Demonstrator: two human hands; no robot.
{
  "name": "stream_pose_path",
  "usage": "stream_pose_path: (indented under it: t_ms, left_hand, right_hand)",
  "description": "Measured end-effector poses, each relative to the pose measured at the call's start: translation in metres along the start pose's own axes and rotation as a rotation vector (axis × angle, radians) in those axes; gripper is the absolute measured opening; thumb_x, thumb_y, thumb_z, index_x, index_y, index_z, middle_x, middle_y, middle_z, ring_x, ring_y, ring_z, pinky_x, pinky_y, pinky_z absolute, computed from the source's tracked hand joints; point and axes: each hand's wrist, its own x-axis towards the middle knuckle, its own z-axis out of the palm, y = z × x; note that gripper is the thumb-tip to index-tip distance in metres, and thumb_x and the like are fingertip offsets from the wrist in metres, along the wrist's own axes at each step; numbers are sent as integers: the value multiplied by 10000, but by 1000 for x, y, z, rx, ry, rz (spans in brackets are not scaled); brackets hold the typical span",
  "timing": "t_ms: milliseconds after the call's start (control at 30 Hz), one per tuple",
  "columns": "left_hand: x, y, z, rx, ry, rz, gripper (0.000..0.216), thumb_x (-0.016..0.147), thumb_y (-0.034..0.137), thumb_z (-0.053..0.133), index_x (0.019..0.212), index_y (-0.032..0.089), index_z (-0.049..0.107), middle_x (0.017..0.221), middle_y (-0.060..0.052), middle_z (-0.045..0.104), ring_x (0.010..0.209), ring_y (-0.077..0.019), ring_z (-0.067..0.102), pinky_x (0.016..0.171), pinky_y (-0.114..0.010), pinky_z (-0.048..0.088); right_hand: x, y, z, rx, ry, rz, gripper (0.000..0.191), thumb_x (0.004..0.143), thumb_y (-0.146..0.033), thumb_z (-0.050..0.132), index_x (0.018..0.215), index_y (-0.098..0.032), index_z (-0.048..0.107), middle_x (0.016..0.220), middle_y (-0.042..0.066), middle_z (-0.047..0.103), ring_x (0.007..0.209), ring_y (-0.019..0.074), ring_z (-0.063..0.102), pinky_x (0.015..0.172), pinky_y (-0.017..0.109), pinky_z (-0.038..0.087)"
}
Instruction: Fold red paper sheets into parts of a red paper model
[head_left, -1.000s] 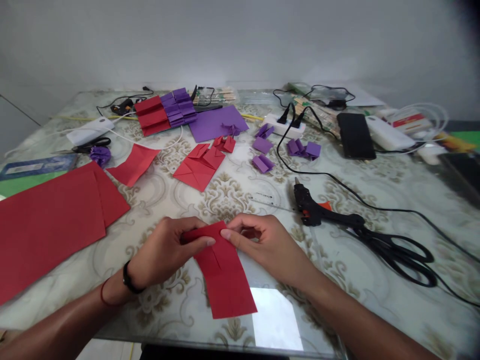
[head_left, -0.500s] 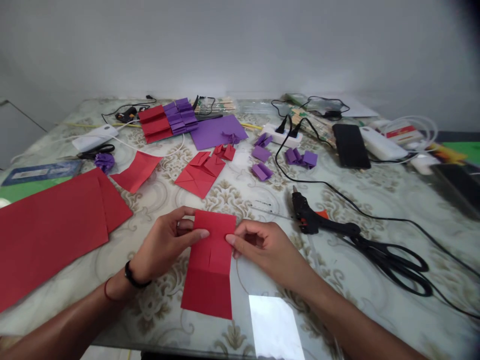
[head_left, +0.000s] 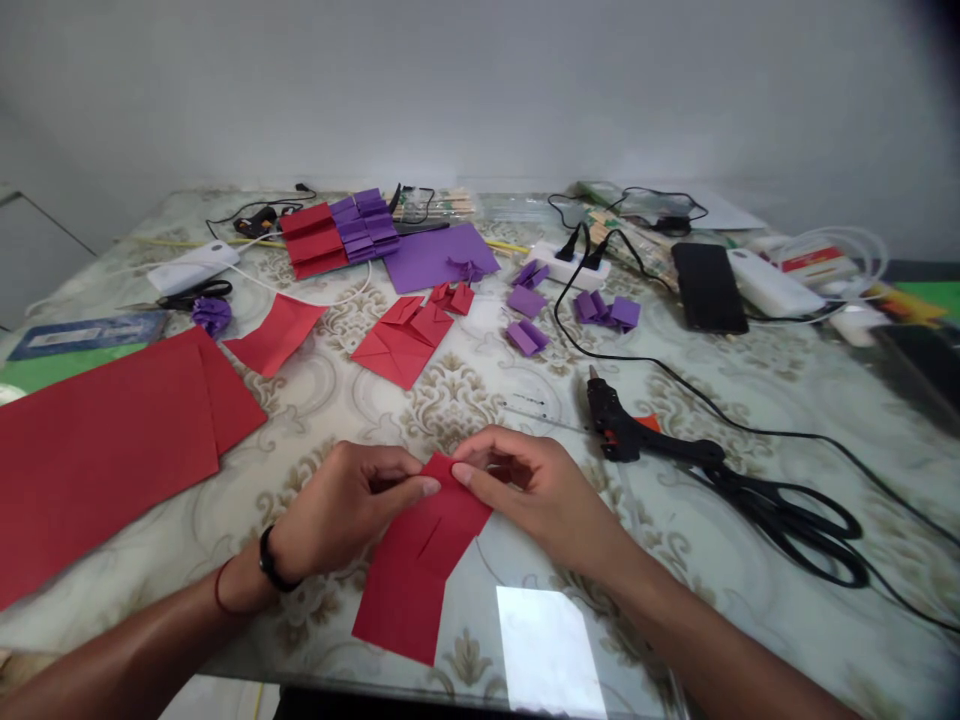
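A strip of red paper (head_left: 409, 565) hangs between my two hands, tilted, with a crease across it and a short line down its middle. My left hand (head_left: 367, 495) pinches its upper left edge between thumb and fingers. At the upper right edge, my right hand (head_left: 517, 480) pinches the same strip, thumb on top. The top of the paper is bent or folded near my fingertips; how far is partly hidden. Beyond my hands lie a folded red paper piece (head_left: 403, 350) and a smaller red folded piece (head_left: 451, 297).
Large red sheets (head_left: 105, 450) cover the left side. Purple folded pieces (head_left: 527, 338) lie ahead, near a white power strip (head_left: 570, 268). To the right are a black glue gun (head_left: 619, 420), black scissors (head_left: 787, 520), a trailing cable and a dark phone (head_left: 709, 287).
The red strip has turned, its lower end swinging left, and its top end has been bent over. My hands have moved closer together at the top edge.
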Motion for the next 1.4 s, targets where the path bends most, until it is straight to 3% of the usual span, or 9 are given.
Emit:
stream_pose_path:
  t_ms: [200, 300, 500, 733, 867, 1000, 1167, 1267, 1400]
  left_hand:
    - [-1, -2, 0, 68, -49, -18, 346, 966, 413, 622, 731, 166, 680, 662, 37, 579, 607, -100, 454, 554, -205, 343]
    - [-1, -4, 0, 103, -67, -16, 355, 966, 404, 622, 706, 165, 659, 640, 46, 547, 599, -95, 429, 555, -207, 330]
    - [-4, -7, 1, 104, -125, -35, 317, 974, 391, 612, 779, 160, 706, 699, 26, 629, 641, -112, 498, 571, -211, 367]
    - [-5, -4, 1, 138, -93, 10, 265, 961, 313, 617, 754, 173, 706, 625, 52, 591, 568, -94, 447, 532, -209, 320]
    - [-5, -3, 2, 140, -114, 38, 287, 973, 328, 612, 753, 176, 715, 626, 52, 602, 565, -93, 458, 530, -206, 326]
    - [-5, 1, 0, 201, -56, 72, 277, 990, 325, 601, 799, 182, 742, 679, 34, 669, 622, -109, 538, 585, -207, 379]
    - [-5, -1, 0, 198, 23, 76, 272, 997, 368, 591, 854, 182, 729, 692, 27, 661, 611, -109, 535, 561, -203, 377]
    - [-5, -4, 2, 224, 3, 69, 258, 997, 369, 587, 853, 182, 690, 629, 50, 575, 575, -99, 460, 537, -204, 341]
    - [-4, -4, -1, 262, 92, 88, 338, 1007, 395, 575, 741, 186, 584, 605, 64, 480, 561, -93, 378, 526, -218, 293]
  right_hand:
    - [-2, -1, 5, 9, 15, -36, 169, 931, -341, 708, 836, -213, 762, 761, -2, 769, 675, 131, 670, 618, 237, 499]
    - [-2, 0, 5, -5, 3, -43, 124, 931, -322, 710, 907, -217, 773, 811, 1, 792, 726, 138, 702, 667, 238, 527]
    - [-5, -3, 7, -84, -20, -97, 139, 945, -262, 676, 846, -218, 762, 786, 0, 782, 719, 145, 699, 646, 240, 528]
    - [-7, -3, 12, -188, 5, -174, 78, 936, -229, 690, 878, -233, 742, 790, -12, 764, 722, 153, 697, 649, 258, 531]
    - [-7, -4, 12, -207, 11, -209, 135, 945, -234, 681, 829, -246, 750, 799, -9, 786, 731, 166, 722, 664, 278, 545]
    - [-6, -5, 8, -186, 38, -177, 104, 938, -245, 693, 861, -248, 763, 792, -19, 795, 725, 159, 727, 677, 265, 553]
    - [-3, -3, 3, -225, 25, -84, 130, 937, -307, 704, 851, -241, 774, 763, -19, 801, 662, 154, 688, 578, 254, 491]
    - [-3, -3, 1, -246, -36, -84, 154, 944, -289, 684, 831, -236, 774, 729, -21, 786, 643, 149, 666, 563, 252, 472]
    - [-2, -4, -2, -199, -9, -44, 161, 951, -317, 667, 869, -242, 783, 793, -6, 808, 681, 165, 692, 591, 260, 516]
